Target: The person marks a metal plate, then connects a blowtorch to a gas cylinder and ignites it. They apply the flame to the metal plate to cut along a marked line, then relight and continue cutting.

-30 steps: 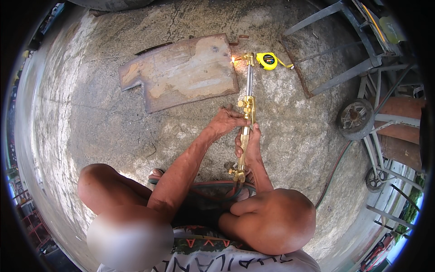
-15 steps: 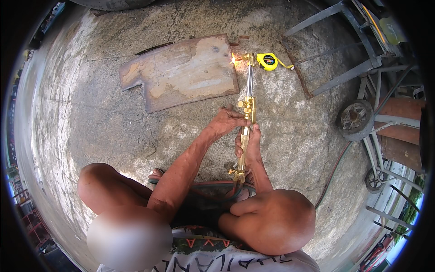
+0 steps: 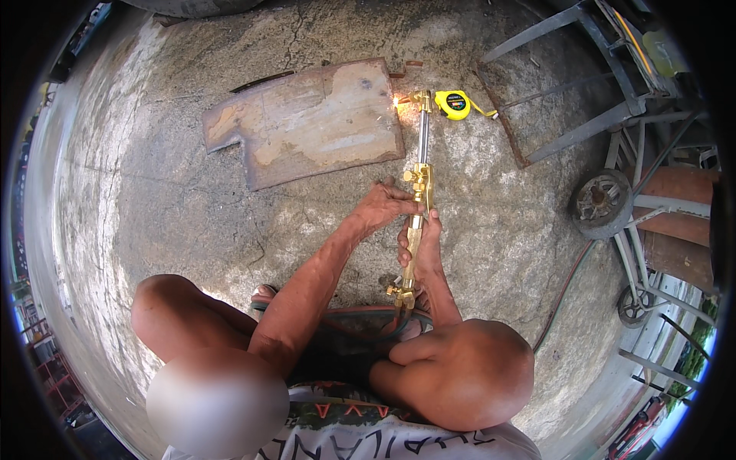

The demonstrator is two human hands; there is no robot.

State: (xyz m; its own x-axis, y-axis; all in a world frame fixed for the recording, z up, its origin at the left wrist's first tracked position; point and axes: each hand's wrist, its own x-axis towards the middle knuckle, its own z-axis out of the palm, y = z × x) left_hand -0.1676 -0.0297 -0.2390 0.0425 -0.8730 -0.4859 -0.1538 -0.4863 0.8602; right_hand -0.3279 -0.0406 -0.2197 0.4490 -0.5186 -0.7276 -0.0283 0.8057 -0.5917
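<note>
A brass cutting torch (image 3: 414, 244) with steel tubes points away from me, its head near the right edge of a rusty steel plate (image 3: 322, 123). A bright flame with sparks (image 3: 396, 100) glows at the plate's edge by the nozzle. My right hand (image 3: 423, 244) wraps round the torch handle from the right. From the left, my left hand (image 3: 383, 205) has its fingers closed against the torch body, just below the brass valves; part of its grip is hidden. Beside the torch head lies a yellow tape measure (image 3: 452, 105) with a short length of blade out.
Hoses (image 3: 360, 310) run from the torch past my feet, and a hose (image 3: 563, 287) crosses the floor at right. A metal frame (image 3: 586, 138) and a wheeled cart (image 3: 602, 203) stand on the right. Thin metal strips (image 3: 261, 81) lie behind the plate on the concrete (image 3: 307, 230).
</note>
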